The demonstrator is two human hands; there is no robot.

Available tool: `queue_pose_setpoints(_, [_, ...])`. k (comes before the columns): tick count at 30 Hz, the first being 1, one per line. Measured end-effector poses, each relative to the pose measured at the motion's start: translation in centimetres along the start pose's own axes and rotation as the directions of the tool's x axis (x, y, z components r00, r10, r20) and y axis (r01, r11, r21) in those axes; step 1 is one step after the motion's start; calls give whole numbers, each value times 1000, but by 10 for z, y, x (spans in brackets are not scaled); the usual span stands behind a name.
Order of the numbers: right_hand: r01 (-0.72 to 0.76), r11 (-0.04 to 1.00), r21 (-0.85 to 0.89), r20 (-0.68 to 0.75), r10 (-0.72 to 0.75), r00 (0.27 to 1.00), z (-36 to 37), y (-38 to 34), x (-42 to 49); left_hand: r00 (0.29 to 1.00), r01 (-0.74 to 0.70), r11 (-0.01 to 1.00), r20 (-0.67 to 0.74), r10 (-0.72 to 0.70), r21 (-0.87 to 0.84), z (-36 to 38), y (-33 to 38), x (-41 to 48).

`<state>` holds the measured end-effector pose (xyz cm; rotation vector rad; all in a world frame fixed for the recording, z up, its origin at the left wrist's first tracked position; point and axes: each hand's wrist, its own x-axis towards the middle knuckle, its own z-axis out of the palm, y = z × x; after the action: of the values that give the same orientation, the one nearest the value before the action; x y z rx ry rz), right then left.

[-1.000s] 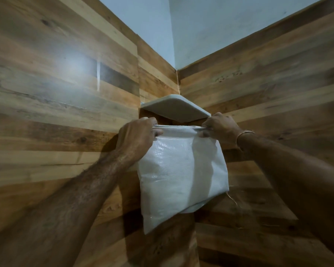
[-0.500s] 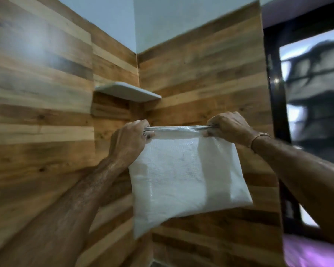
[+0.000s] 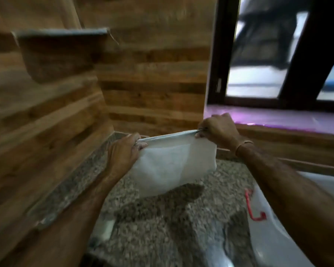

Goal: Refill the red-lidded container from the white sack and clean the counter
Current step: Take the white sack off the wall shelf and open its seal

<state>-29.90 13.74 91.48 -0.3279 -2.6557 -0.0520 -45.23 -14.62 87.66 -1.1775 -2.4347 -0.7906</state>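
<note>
**Sack handling: two-hand carry above the counter**

While the white sack [image 3: 172, 164] hangs clear of the speckled stone counter [image 3: 162, 228], it is supported only at its top hem, one corner to each hand. The left hand [image 3: 121, 153] is closed on the left corner, fingers curled over the hem with the thumb beneath. The right hand [image 3: 218, 130] is clamped on the right corner, slightly higher, so the hem runs taut and slopes upward toward the window [image 3: 278, 54].

Handling properties, judged from its hang: the sack is soft woven material with no stiffness of its own. The body sags below the hem and bulges at the lower left, which suggests loose contents of moderate weight settled at the bottom. The weave looks smooth and may slip under a light pinch.

Recommended hold: keep a full-finger clamp on both hem corners, or gather the hem into one fist and support the bottom with the other hand when tipping. Do not release one corner unsupported; the mouth would likely fold and spill.

Surroundings: wood-panelled walls [image 3: 46, 122] close the corner behind the sack, with a small corner shelf [image 3: 60, 33] above. At lower right, under the right forearm, sits a pale item with a red fitting [image 3: 253, 207]; motion blur prevents confirming whether this is the container.
</note>
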Motion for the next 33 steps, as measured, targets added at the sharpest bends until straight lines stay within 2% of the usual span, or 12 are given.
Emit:
queue_pose_setpoints(8, [-171, 984, -54, 208, 179, 962, 92, -30, -96, 959, 196, 980, 200, -200, 42, 70, -5, -117])
queue_pose_setpoints(12, [-249, 968, -3, 180, 245, 953, 103, -44, -122, 970, 152, 986, 179, -162, 67, 66, -8, -138])
queue_pose_setpoints(14, [-264, 964, 27, 161, 256, 953, 100, -54, -126, 973, 141, 990, 183, -141, 14, 53, -16, -141])
queue_pose_setpoints(19, [-161, 963, 218, 138, 133, 981, 100, -108, -130, 942, 202, 976, 288, -171, -81, 12, -44, -139])
queue_pose_setpoints(26, [-16, 932, 362, 73, -11, 997, 115, -215, -127, 947, 113, 976, 317, -49, -186, -22, -50, -132])
queue_pose_setpoints(29, [-32, 894, 446, 48, 12, 999, 116, -244, -120, 956, 62, 971, 292, 8, -229, -25, -43, -135])
queue_pose_setpoints(31, [-57, 870, 490, 37, 44, 998, 114, -252, -116, 961, 99, 943, 278, -7, -317, -25, -45, -136])
queue_pose_setpoints(33, [-100, 823, 559, 50, 87, 995, 114, -254, -114, 969, 178, 881, 232, -81, -439, -22, -51, -141])
